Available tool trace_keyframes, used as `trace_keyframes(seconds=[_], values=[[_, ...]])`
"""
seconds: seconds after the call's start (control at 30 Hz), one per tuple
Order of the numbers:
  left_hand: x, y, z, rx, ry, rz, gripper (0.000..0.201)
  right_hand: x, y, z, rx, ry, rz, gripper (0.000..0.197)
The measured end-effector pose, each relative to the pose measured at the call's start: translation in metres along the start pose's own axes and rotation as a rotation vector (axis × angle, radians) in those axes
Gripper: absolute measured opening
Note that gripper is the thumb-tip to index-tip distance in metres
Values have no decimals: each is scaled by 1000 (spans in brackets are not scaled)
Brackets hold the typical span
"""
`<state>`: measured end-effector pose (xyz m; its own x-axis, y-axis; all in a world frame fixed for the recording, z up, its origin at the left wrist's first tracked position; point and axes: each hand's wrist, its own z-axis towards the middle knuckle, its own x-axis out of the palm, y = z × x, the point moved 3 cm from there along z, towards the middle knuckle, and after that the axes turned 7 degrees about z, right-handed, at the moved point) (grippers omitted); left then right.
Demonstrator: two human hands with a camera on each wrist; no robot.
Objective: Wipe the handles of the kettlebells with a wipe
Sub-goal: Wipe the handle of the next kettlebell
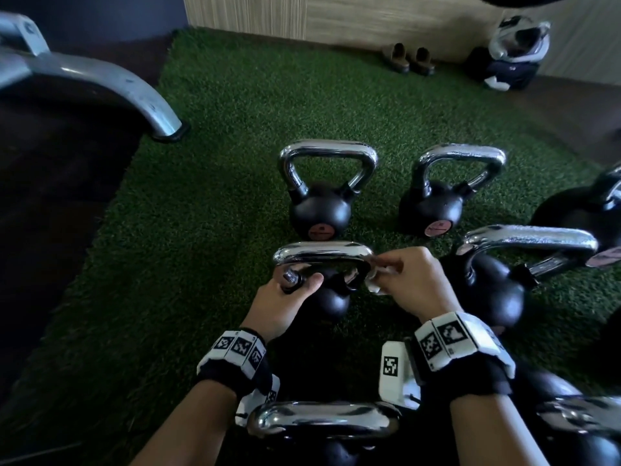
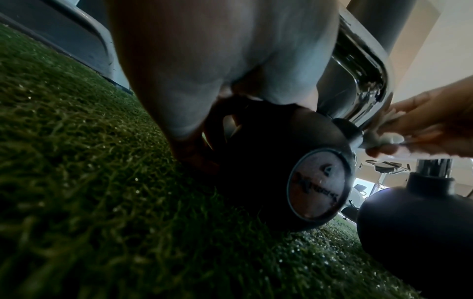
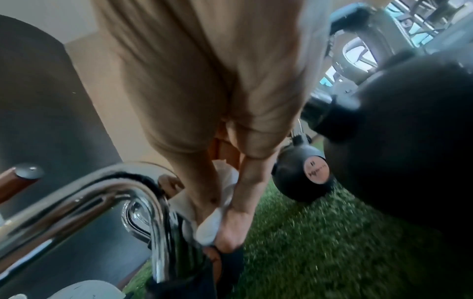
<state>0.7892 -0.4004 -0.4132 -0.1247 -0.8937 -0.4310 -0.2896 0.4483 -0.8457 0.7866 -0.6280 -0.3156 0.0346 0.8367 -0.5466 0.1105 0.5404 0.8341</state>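
Note:
A small black kettlebell (image 1: 331,302) with a chrome handle (image 1: 322,255) stands on green turf in front of me. My left hand (image 1: 295,287) grips the left leg of that handle, fingers curled round it. My right hand (image 1: 400,277) pinches a white wipe (image 1: 374,280) against the handle's right bend. The left wrist view shows the kettlebell's round pink label (image 2: 318,185) and the wipe (image 2: 379,139) held at the chrome leg (image 2: 358,85). The right wrist view shows the wipe (image 3: 212,228) bunched between thumb and fingers beside the chrome handle (image 3: 143,194).
Several more kettlebells stand around: two behind (image 1: 321,210) (image 1: 433,210), a larger one to the right (image 1: 494,287), one close below my wrists (image 1: 326,422). A grey machine foot (image 1: 148,105) sits at the back left. Slippers (image 1: 408,58) and a bag (image 1: 507,58) lie by the wall.

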Motion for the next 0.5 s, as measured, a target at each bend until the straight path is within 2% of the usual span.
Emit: trace_keyframes(seconds=[0.1,0.2,0.3,0.33,0.37,0.4,0.43,0.5], values=[[-1,-3,-2,-2,0,38,53,16,-17,3,118,46,86,21],[-4,-4,-3,-1,14,96,46,18,-22,1,196,27,211,18],[-13,-1,-6,-14,150,113,64,-3,-19,-6,155,-87,114,21],[-20,1,-8,-14,199,144,58,-13,-14,-9,115,-125,58,19],[-29,-1,-11,2,215,205,42,-23,-8,-12,66,-146,43,16],[-41,-5,-16,27,182,280,21,-31,-2,-15,18,-155,65,16],[-57,-10,-21,56,120,327,8,-37,6,-18,-32,-159,107,18],[-86,-27,-37,179,-106,346,24,-40,25,-21,-139,-131,216,18]])
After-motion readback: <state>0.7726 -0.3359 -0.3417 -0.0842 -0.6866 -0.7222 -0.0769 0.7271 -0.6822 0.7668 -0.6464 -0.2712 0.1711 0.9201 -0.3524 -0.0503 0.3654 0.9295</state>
